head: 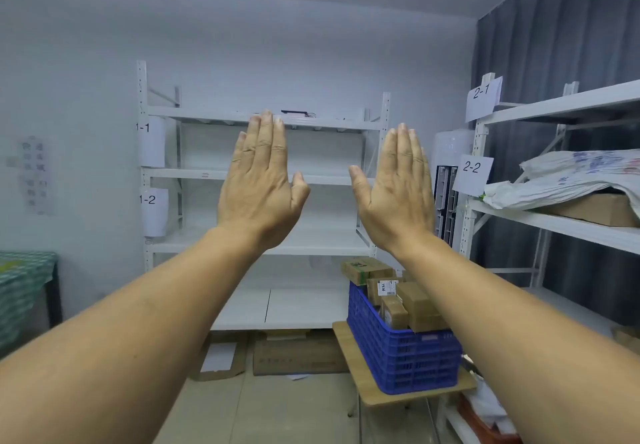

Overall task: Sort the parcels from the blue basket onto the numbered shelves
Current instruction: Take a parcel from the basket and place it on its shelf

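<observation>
Head view is showing both bare arms reaching forward, backs of the hands toward the camera.

- left hand [258, 187]: lying flat and wide, fingers straight and together, thumb out, holding nothing.
- right hand [394, 194]: doing the same, flat and wide, holding nothing.
- Neither hand is touching a parcel or a shelf. Both are hovering in front of the white rack [207, 173], well above the basket.

Task objects:
- blue basket [401, 360] is sitting on a small wooden table [349, 357] at lower right, between the 2 racks.
- cardboard parcels [415, 300] are piling above its rim. At least 5 are showing, 1 with a white label facing up.

Shelves:
- Facing rack is carrying tags 1-1 [142, 127] and 1-2 [147, 199]. No parcel is showing on the levels beside them. A thin dark item is lying on the top level, too small to identify.
- Right-hand rack [554, 225] is carrying tags 2-1 [481, 92] and 2-2 [471, 167]. A white printed sack [571, 180] is draping over a brown box [595, 209] on the level by 2-2. I cannot tell whether either is a sorted parcel.

Judgement on progress: sorting is looking unstarted or barely started. The basket is looking full and the numbered levels are showing no clear deliveries, so practically every parcel is waiting to be picked, read and shelved.
</observation>
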